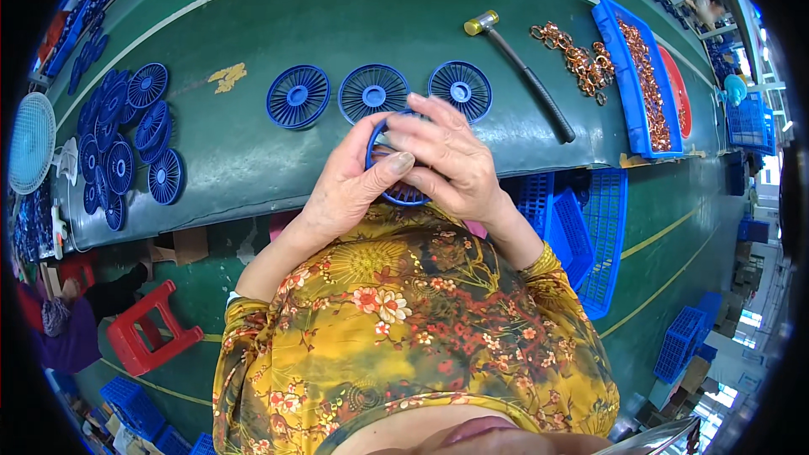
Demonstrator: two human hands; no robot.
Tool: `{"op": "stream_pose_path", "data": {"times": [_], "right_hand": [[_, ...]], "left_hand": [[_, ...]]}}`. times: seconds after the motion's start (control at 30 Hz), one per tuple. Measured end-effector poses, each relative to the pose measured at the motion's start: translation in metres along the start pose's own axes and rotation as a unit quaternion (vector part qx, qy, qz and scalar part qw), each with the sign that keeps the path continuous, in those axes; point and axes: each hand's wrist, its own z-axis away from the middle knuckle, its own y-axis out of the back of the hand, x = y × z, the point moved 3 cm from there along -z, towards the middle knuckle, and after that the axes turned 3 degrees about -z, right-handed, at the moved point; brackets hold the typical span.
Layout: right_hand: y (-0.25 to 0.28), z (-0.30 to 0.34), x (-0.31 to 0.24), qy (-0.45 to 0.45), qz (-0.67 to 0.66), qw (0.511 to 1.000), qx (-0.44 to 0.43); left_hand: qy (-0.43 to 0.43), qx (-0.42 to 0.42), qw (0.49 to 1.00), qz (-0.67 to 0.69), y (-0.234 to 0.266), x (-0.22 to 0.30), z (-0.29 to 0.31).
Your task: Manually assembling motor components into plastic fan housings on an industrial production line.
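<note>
Close to my body, above the table's near edge, a round blue spoked plastic grille [406, 195] is held between both hands. My left hand [339, 179] grips its left side, with the thumb pressed across the front. My right hand [459, 162] is closed over the right side and top, its fingers slightly blurred and hiding most of the grille. Just beyond my hands, three similar blue grilles, left [297, 96], middle [362, 88] and right [460, 91], lie in a row on the green table [253, 164].
A hammer [527, 76] with a black handle lies to the right. Beyond it are loose copper-coloured rings [581, 63] and a blue tray [619, 76] full of them, beside a red basin [681, 93]. More blue grilles [118, 139] are heaped at left. Blue baskets [602, 244] stand below the table.
</note>
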Motion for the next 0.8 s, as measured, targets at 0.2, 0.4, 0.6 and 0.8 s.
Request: {"op": "stream_pose_path", "data": {"times": [0.2, 0.4, 0.6, 0.8], "right_hand": [[0.003, 0.01, 0.011, -0.13, -0.254, 0.958, 0.015], [-0.009, 0.013, 0.016, -0.302, -0.424, 0.852, 0.064], [-0.017, 0.013, 0.021, -0.339, -0.437, 0.829, 0.083], [-0.017, 0.007, 0.019, -0.322, -0.425, 0.843, 0.066]], "left_hand": [[-0.067, 0.032, 0.995, -0.061, -0.002, -0.003, 0.002], [-0.144, 0.061, 0.966, -0.206, 0.008, -0.009, 0.0], [-0.16, 0.081, 0.951, -0.251, 0.012, -0.012, 0.001], [-0.195, 0.09, 0.927, -0.308, 0.011, -0.002, 0.004]]}}
